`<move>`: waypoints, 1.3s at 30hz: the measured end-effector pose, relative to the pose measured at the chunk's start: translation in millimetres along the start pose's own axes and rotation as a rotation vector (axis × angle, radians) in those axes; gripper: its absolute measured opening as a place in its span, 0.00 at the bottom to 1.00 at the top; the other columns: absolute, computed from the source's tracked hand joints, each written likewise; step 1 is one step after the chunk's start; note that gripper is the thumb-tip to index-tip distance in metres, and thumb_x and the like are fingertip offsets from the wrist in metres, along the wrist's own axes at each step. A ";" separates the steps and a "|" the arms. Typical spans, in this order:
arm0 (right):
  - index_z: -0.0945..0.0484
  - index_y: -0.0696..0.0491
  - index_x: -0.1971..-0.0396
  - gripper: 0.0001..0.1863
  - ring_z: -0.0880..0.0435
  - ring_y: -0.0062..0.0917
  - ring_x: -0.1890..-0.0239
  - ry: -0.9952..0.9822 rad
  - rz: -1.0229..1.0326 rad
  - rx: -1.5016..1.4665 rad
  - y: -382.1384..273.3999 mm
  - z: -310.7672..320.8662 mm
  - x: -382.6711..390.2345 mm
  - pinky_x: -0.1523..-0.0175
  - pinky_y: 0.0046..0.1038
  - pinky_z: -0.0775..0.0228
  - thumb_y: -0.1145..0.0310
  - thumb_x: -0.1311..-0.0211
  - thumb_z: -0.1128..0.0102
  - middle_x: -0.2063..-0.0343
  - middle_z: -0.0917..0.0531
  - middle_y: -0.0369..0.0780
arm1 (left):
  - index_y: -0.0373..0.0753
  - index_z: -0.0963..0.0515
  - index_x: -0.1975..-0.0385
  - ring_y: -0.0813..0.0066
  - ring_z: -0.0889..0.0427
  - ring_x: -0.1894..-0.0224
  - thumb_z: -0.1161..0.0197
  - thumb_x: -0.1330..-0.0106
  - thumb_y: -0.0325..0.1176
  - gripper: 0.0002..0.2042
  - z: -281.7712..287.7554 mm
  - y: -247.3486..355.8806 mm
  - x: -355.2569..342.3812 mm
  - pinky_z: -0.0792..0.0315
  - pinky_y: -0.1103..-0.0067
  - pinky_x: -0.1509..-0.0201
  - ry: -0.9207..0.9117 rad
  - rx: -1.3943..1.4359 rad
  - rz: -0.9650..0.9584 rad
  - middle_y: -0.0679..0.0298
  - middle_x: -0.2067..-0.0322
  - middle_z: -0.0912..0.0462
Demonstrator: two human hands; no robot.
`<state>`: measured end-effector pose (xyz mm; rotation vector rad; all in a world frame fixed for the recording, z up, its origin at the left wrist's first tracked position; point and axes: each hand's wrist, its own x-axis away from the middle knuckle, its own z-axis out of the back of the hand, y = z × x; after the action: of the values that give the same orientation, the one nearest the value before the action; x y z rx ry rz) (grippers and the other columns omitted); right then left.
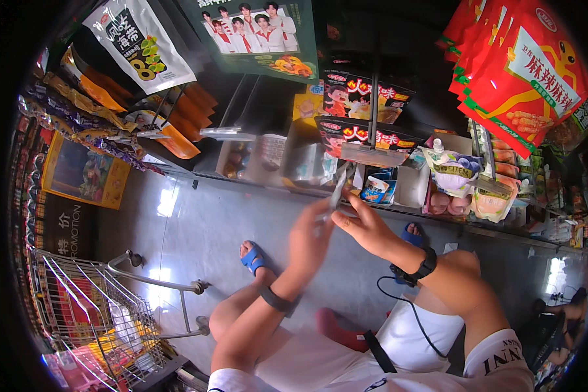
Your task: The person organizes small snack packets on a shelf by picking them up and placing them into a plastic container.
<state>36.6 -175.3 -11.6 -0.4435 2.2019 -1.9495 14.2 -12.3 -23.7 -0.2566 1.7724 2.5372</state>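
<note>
Shop aisle, grey floor [202, 228], snack shelf [398, 209] far side. Left hand [309, 238] and right hand [366, 225] both pinching thin silvery packet [338, 186], held just near shelf edge. Wire trolley [91, 307] near left.

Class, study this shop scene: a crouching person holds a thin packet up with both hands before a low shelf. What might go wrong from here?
1. The thin packet is pinched only between the left hand and right hand; it may slip to the floor.
2. Raised arms near the hanging snack bags might knock them off their pegs.
3. The shopping trolley stands close behind the person's left leg; rising or stepping back might bump it.
</note>
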 end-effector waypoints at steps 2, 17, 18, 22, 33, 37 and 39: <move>0.30 0.57 0.42 0.27 0.18 0.22 0.52 0.025 -0.106 -0.021 0.7 4.3 -1.4 0.48 0.25 0.24 0.54 0.31 0.37 0.53 0.19 0.39 | 0.36 0.21 0.47 0.51 0.19 0.46 0.31 0.41 0.24 0.20 -1.3 19.0 5.5 0.25 0.67 0.44 -0.120 -0.206 -0.241 0.51 0.48 0.18; 0.24 0.57 0.47 0.19 0.20 0.18 0.52 0.082 -0.072 -0.186 -14.8 16.2 -3.8 0.45 0.24 0.31 0.62 0.32 0.38 0.55 0.17 0.35 | 0.32 0.22 0.53 0.83 0.28 0.61 0.51 0.22 0.51 0.24 10.5 -9.1 -17.4 0.33 0.82 0.54 0.024 0.489 0.556 0.69 0.65 0.24; 0.24 0.57 0.46 0.19 0.20 0.18 0.51 0.078 -0.070 -0.206 -14.5 15.9 -3.8 0.44 0.24 0.31 0.64 0.33 0.37 0.54 0.17 0.36 | 0.32 0.22 0.53 0.83 0.28 0.61 0.51 0.22 0.51 0.24 12.4 -8.4 -16.3 0.33 0.82 0.54 0.025 0.489 0.557 0.69 0.65 0.24; 0.25 0.57 0.47 0.20 0.20 0.19 0.51 0.075 -0.109 -0.203 -9.6 17.1 -2.7 0.44 0.24 0.30 0.67 0.35 0.35 0.52 0.18 0.36 | 0.32 0.20 0.59 0.86 0.34 0.66 0.49 0.22 0.49 0.22 19.0 9.5 -14.3 0.38 0.85 0.62 -0.062 0.335 0.391 0.74 0.73 0.29; 0.27 0.56 0.49 0.19 0.21 0.15 0.55 0.104 -0.058 -0.063 0.0 18.1 -11.2 0.51 0.20 0.29 0.64 0.33 0.35 0.55 0.19 0.35 | 0.31 0.20 0.62 0.85 0.29 0.73 0.46 0.23 0.43 0.18 19.7 5.3 -17.0 0.33 0.83 0.69 0.123 0.303 0.222 0.69 0.75 0.23; 0.27 0.57 0.52 0.16 0.23 0.15 0.55 0.187 -0.034 -0.118 -5.4 9.0 -11.0 0.52 0.20 0.30 0.64 0.32 0.35 0.56 0.20 0.35 | 0.33 0.19 0.59 0.87 0.28 0.66 0.47 0.22 0.43 0.18 22.8 -3.3 -16.7 0.33 0.85 0.61 0.062 0.416 0.342 0.73 0.70 0.22; 0.27 0.57 0.54 0.16 0.23 0.15 0.55 0.211 -0.027 -0.099 -3.9 11.1 -11.7 0.52 0.20 0.31 0.64 0.32 0.36 0.57 0.20 0.35 | 0.34 0.19 0.59 0.87 0.27 0.66 0.46 0.23 0.44 0.18 21.9 -4.2 -17.4 0.32 0.84 0.60 0.054 0.476 0.388 0.73 0.69 0.22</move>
<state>51.6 -182.3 -10.1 -0.2939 2.4417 -1.9897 29.4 10.9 -17.6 0.0439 2.5874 2.2240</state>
